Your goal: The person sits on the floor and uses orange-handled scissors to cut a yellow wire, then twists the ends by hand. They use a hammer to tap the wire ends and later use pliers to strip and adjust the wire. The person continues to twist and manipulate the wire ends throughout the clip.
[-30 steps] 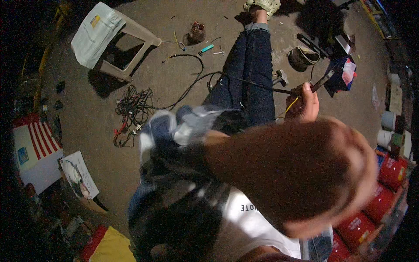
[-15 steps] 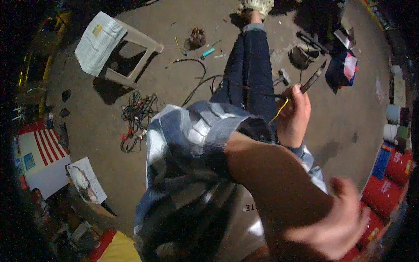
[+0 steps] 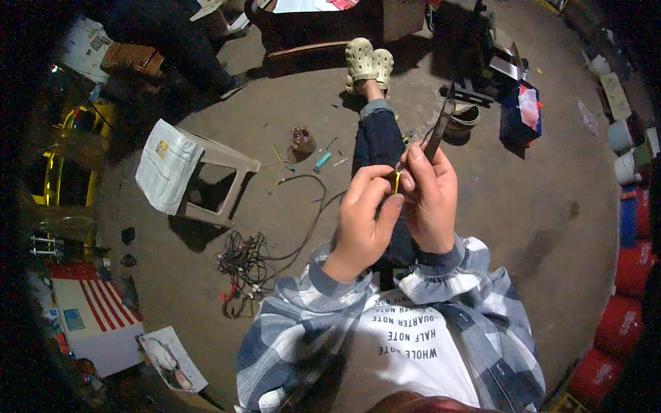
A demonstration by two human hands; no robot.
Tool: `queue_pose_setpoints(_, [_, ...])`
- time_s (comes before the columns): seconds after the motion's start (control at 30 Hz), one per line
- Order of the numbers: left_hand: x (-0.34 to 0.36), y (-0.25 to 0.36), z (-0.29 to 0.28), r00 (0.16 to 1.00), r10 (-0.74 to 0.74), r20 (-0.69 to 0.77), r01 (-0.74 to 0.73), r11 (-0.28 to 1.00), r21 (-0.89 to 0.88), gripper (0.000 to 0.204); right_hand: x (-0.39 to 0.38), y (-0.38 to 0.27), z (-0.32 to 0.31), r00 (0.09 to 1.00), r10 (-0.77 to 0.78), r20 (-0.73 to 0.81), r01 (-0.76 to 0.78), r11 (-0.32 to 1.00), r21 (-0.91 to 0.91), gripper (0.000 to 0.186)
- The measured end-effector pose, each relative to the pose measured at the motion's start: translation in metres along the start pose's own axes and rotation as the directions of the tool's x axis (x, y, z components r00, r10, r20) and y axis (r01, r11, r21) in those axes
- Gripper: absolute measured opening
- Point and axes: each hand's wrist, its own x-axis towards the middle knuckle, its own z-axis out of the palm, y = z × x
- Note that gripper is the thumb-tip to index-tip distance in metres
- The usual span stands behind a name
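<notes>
In front of my lap, my two hands meet over a thin yellow wire (image 3: 397,183). My left hand (image 3: 363,219) is closed, pinching the wire between thumb and fingers. My right hand (image 3: 432,205) is wrapped round a long, dark, blade-shaped tool (image 3: 441,129) that points up and away, its fingertips close to the wire. A black cable (image 3: 318,196) loops across the floor from a tangled wire bundle (image 3: 244,261) toward my hands. My fingers hide where the cable and the wire meet.
Left stands a beige stool (image 3: 237,165) with newspaper (image 3: 169,165) on it. Beyond my legs lie a small turquoise tool (image 3: 322,162) and a reddish-brown clump (image 3: 301,141). A round pot-like container (image 3: 463,122) and a dark blue box (image 3: 521,113) stand right; red containers (image 3: 618,323) line the right edge.
My left hand has come back from the lower right to pinch the yellow wire beside my right hand. The view has shifted, showing more of the far floor.
</notes>
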Motion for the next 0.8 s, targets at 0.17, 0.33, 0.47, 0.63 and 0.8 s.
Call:
queue_pose_setpoints(0.17, [-0.005,0.0,-0.009,0.988,-0.151,-0.012,0.15,0.984,-0.093,0.02,-0.002,-0.001,-0.001,0.986,0.118,0.114,-0.112,0.992,-0.062,0.015])
queue_pose_setpoints(0.33, [-0.006,-0.005,-0.026,0.987,-0.117,-0.111,0.096,0.979,-0.182,0.02,-0.008,0.006,-0.011,0.978,0.127,0.167,-0.082,0.965,-0.249,0.02])
queue_pose_setpoints(0.47, [-0.01,-0.006,-0.036,0.998,-0.057,-0.022,0.054,0.992,-0.118,0.02,-0.014,0.008,-0.007,0.979,0.134,0.156,-0.091,0.962,-0.257,0.019])
queue_pose_setpoints(0.63, [-0.019,-0.012,-0.036,0.996,0.025,0.088,-0.021,0.999,-0.049,0.029,-0.012,0.006,-0.007,0.981,0.132,0.141,-0.101,0.973,-0.209,0.017])
queue_pose_setpoints(0.8, [-0.02,-0.008,-0.032,0.995,-0.077,0.064,0.081,0.995,-0.061,0.031,-0.013,0.004,-0.01,0.975,0.154,0.159,-0.123,0.975,-0.187,0.016])
